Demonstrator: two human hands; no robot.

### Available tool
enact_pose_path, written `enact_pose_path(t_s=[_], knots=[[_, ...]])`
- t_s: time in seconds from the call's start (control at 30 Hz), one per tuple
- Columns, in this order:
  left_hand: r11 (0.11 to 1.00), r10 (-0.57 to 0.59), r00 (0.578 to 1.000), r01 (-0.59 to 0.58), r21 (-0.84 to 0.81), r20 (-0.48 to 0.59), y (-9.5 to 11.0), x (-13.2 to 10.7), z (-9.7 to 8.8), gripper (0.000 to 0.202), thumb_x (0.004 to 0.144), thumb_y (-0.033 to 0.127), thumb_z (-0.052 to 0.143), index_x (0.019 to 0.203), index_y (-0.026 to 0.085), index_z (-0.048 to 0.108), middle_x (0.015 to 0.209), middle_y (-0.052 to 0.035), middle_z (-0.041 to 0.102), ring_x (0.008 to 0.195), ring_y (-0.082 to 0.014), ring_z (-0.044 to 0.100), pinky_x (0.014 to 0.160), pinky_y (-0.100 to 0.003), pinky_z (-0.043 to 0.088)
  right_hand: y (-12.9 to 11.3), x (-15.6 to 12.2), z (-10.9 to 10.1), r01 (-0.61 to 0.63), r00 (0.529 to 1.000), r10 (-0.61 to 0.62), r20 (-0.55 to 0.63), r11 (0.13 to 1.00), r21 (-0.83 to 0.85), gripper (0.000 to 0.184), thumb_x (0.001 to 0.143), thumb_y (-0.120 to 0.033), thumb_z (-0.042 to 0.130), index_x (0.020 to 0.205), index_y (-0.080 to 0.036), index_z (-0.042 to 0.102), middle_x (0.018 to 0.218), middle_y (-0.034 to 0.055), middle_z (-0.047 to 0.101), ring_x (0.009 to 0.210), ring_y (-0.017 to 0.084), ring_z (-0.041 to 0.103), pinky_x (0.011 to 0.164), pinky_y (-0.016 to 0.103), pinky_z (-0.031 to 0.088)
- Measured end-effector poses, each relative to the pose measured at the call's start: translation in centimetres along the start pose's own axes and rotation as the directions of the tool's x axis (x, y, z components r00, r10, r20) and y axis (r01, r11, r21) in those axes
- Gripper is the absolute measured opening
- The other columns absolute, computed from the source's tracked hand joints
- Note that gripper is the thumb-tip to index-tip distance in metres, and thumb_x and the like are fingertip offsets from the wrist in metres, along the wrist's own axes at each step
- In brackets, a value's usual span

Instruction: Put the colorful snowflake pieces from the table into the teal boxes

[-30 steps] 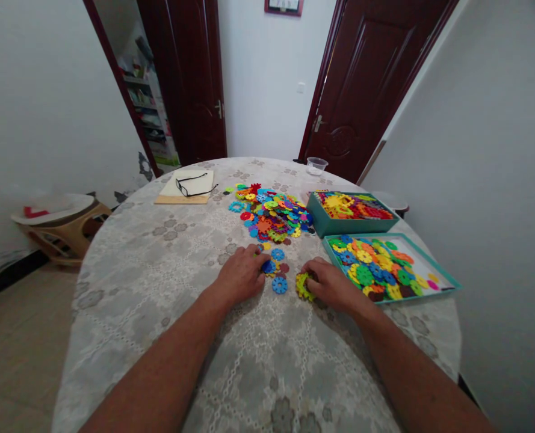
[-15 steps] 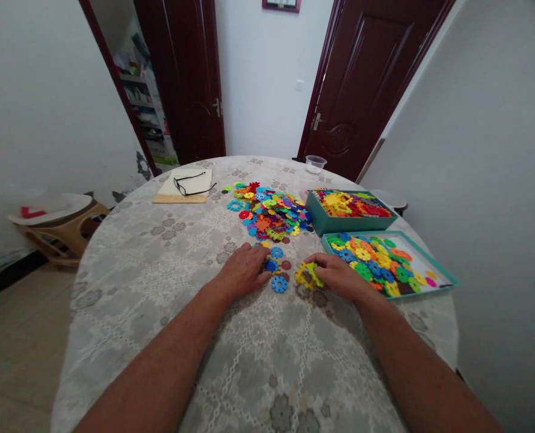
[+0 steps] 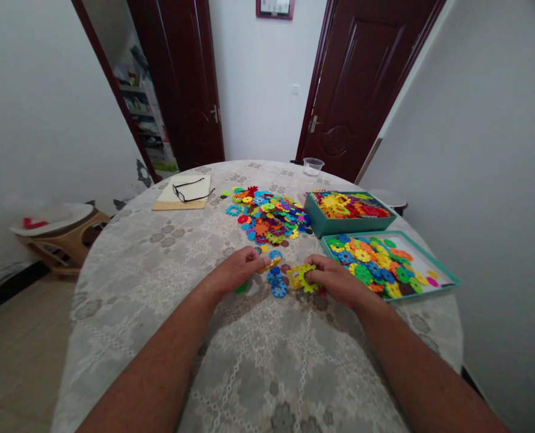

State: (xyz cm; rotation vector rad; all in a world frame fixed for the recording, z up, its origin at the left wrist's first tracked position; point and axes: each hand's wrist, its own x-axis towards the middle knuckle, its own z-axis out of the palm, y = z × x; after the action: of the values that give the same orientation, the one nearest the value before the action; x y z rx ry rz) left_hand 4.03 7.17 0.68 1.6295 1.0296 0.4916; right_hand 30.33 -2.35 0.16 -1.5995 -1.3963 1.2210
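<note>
My left hand (image 3: 238, 270) pinches a yellow gear-shaped plastic piece (image 3: 271, 264), seen nearly edge-on, just above the table. Under that hand lies a green piece (image 3: 242, 287), partly hidden. My right hand (image 3: 333, 278) is closed on several yellow and lime gear-shaped pieces (image 3: 304, 278), which appear grouped together; how they are joined I cannot tell. Between the hands, blue notched discs (image 3: 278, 287) and a small brown disc (image 3: 286, 268) lie on the cloth. A large mixed heap of colourful pieces (image 3: 269, 216) sits beyond my hands.
A teal box (image 3: 324, 225) full of pieces stands at the right behind a shallow teal lid (image 3: 443, 278) holding more. Eyeglasses (image 3: 190, 197) rest on a pad (image 3: 164, 204) at the left. A clear plastic bowl (image 3: 313, 166) is at the far edge of the round table (image 3: 159, 264).
My left hand has picked up a yellow piece from among the blue discs and lifted it slightly. The pieces in my right hand have turned and shifted a little left.
</note>
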Motion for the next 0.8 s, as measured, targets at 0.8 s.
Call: enact_pose_path(t_s=[0.8], knots=[[0.999, 0.035, 0.993, -0.038, 0.019, 0.112, 0.5, -0.2, 4.2, 0.036, 0.090, 0.054, 0.061, 0.100, 0.019, 0.061, 0.077, -0.0011, 0.065, 0.063, -0.0180, 0.063, 0.057, -0.029, 0.054, 0.3, 0.3, 5.8, 0.337, 0.871, -0.423, -0.251, 0.885, -0.322, 0.041, 0.088, -0.016, 0.060, 0.127, -0.022, 0.069, 0.119, 0.0087, 0.065, 0.102, 0.020, 0.063, 0.093, 0.033, 0.053]])
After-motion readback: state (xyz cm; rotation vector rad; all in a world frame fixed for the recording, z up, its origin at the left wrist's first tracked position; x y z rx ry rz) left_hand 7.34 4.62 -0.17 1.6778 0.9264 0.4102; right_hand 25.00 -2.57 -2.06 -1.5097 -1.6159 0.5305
